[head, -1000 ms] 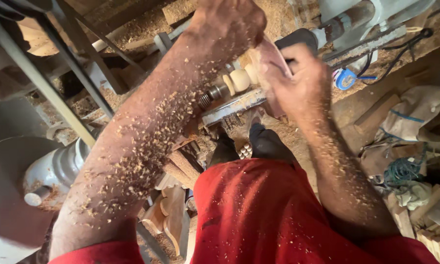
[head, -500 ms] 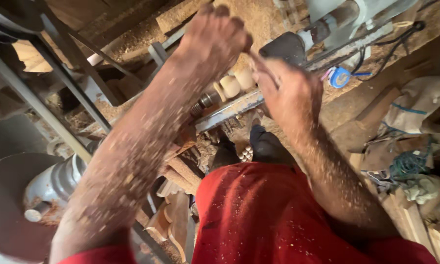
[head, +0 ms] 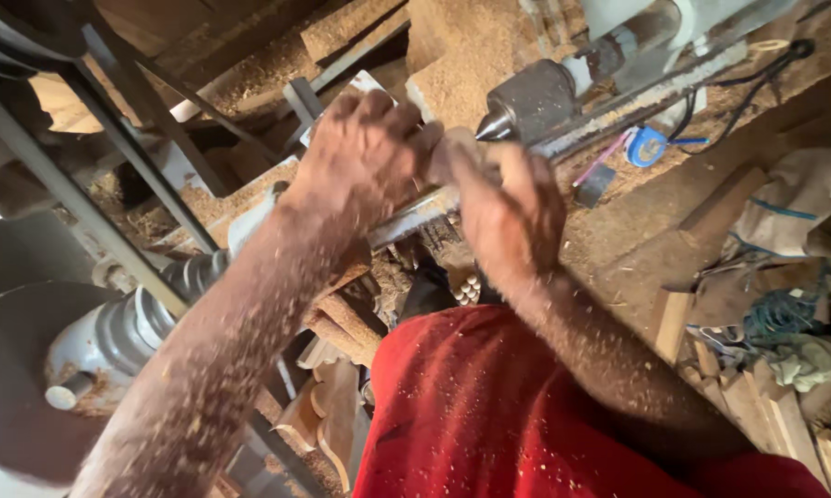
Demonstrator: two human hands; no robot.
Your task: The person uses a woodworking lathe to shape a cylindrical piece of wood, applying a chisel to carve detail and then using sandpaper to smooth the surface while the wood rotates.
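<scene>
1. At the lathe's tailstock [head: 531,97], I see my left hand [head: 365,157] clenched over the wooden workpiece [head: 452,152].
2. My right hand [head: 508,207] grips that workpiece beside it.

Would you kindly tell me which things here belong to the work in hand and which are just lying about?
In use:
left hand and right hand, both closed around a workpiece they mostly hide
lathe centre
rail

Lying about:
tape roll
wood offcuts
blue cord
sawdust
</scene>
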